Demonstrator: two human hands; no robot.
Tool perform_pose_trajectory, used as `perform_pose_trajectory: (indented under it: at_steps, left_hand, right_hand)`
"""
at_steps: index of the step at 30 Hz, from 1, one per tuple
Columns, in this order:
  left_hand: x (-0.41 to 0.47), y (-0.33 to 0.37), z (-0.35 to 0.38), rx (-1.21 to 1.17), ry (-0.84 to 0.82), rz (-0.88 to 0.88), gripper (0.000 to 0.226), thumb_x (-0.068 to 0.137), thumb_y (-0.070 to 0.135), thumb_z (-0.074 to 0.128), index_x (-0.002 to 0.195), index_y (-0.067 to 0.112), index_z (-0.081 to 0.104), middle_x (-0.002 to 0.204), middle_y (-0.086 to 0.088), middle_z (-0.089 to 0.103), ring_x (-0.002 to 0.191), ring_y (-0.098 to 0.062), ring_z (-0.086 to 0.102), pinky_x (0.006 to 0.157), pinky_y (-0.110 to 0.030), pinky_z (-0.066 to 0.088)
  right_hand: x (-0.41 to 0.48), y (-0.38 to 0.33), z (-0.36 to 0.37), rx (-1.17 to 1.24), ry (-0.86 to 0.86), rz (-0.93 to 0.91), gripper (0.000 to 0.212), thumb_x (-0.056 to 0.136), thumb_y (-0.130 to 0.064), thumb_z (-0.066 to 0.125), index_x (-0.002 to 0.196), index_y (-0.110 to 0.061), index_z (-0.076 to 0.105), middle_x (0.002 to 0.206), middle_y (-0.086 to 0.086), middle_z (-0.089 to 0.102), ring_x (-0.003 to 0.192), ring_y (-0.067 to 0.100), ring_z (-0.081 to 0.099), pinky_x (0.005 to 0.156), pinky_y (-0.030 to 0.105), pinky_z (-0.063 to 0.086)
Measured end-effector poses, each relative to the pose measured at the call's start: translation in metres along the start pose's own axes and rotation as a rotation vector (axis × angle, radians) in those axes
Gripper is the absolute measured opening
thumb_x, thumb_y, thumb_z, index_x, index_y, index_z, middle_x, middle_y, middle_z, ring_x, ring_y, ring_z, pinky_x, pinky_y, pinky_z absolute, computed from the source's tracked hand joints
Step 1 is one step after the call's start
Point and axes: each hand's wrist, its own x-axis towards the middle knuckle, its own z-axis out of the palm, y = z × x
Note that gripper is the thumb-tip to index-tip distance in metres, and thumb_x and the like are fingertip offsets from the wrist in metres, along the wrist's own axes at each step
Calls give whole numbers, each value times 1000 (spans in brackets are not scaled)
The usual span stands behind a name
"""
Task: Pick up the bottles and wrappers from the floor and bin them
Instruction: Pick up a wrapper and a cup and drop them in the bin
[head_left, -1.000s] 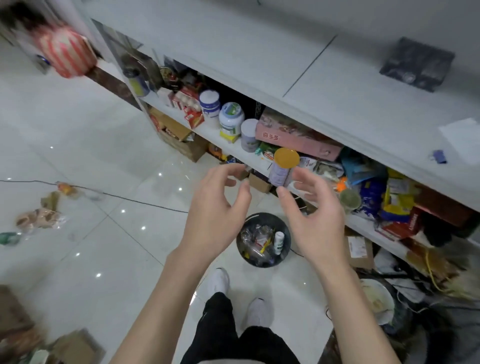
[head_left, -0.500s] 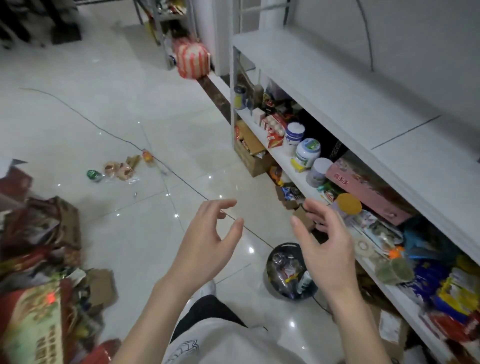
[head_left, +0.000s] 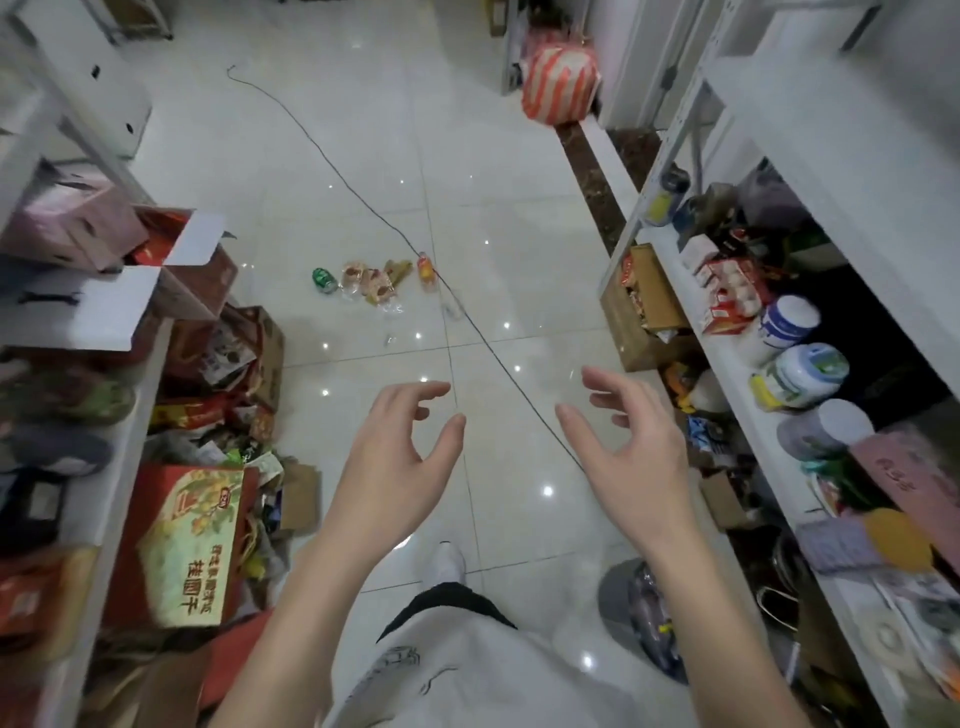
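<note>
A small heap of litter lies on the white tile floor ahead: a green bottle (head_left: 324, 280), crumpled wrappers (head_left: 370, 283) and an orange-labelled bottle (head_left: 426, 268) at its right end. My left hand (head_left: 402, 452) and my right hand (head_left: 621, 441) hover side by side at waist height, well short of the heap, fingers spread and curled, holding nothing. The dark round bin (head_left: 615, 605) stands on the floor at my lower right, partly hidden by my right forearm, with rubbish inside.
A thin black cable (head_left: 363, 205) runs diagonally across the floor past the litter. White shelves (head_left: 727, 364) packed with jars and boxes line the right. Cardboard boxes and a red gift box (head_left: 187, 540) crowd the left. A striped bag (head_left: 558, 83) sits far ahead.
The view has swung left from the shelf and bin toward the open floor. The litter heap now lies straight ahead; the bin has slid to the lower right. Both hands stay empty.
</note>
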Motion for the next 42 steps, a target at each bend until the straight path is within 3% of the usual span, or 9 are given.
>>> perform_pose_trajectory:
  at_steps: [6, 14, 17, 22, 25, 29, 37, 42]
  left_hand:
    - [62, -39, -49, 8, 62, -55, 34, 96, 39, 59, 130, 31, 57, 126, 19, 53, 110, 4, 52, 83, -17, 41]
    - [134, -74, -84, 7, 141, -129, 35, 97, 37, 60, 130, 27, 58, 125, 18, 52, 109, -2, 54, 82, -23, 42]
    - [166, -80, -85, 11, 156, -152, 35, 97, 37, 59, 131, 28, 57, 125, 17, 52, 109, -3, 54, 80, -18, 41]
    - [239, -82, -77, 22, 159, -189, 37, 98, 40, 57, 133, 29, 55, 128, 15, 52, 111, -3, 54, 83, -23, 42]
    - [299, -75, -69, 33, 171, -211, 37, 98, 41, 56, 134, 29, 55, 129, 15, 50, 113, -4, 54, 86, -25, 43]
    - [384, -53, -60, 24, 196, -230, 38, 98, 38, 57, 134, 25, 55, 130, 11, 53, 112, -6, 56, 81, -17, 41]
    - [519, -37, -46, 29, 228, -260, 37, 99, 37, 57, 134, 26, 55, 131, 11, 54, 111, -4, 56, 83, -17, 42]
    - [571, -53, -49, 19, 228, -305, 36, 99, 38, 57, 133, 25, 56, 130, 12, 54, 112, -5, 57, 89, -27, 47]
  right_hand:
    - [63, -29, 66, -9, -60, -18, 41, 92, -37, 71, 131, -25, 62, 124, -13, 61, 111, -9, 55, 89, 0, 38]
    - [132, -33, 116, -62, -165, 39, 40, 94, -37, 71, 132, -29, 60, 126, -15, 59, 113, -11, 52, 88, -2, 36]
    - [170, -30, 125, -68, -178, 51, 42, 94, -39, 69, 134, -31, 58, 127, -15, 59, 114, -9, 53, 90, 3, 37]
    - [250, -20, 141, -52, -195, 64, 39, 95, -37, 69, 131, -35, 55, 126, -17, 58, 115, -8, 53, 89, 7, 38]
    - [311, -11, 151, -42, -212, 50, 41, 95, -37, 70, 133, -32, 56, 127, -16, 57, 114, -7, 53, 90, 8, 39]
    - [403, -10, 159, -53, -252, 13, 45, 94, -38, 71, 136, -27, 58, 126, -14, 57, 113, 0, 56, 93, 13, 42]
    - [554, -9, 190, -34, -330, -7, 49, 94, -39, 71, 138, -26, 57, 127, -14, 57, 113, 1, 56, 90, 8, 40]
    - [615, -6, 223, -54, -363, -6, 50, 93, -38, 73, 137, -24, 58, 126, -11, 57, 110, 5, 57, 88, 8, 40]
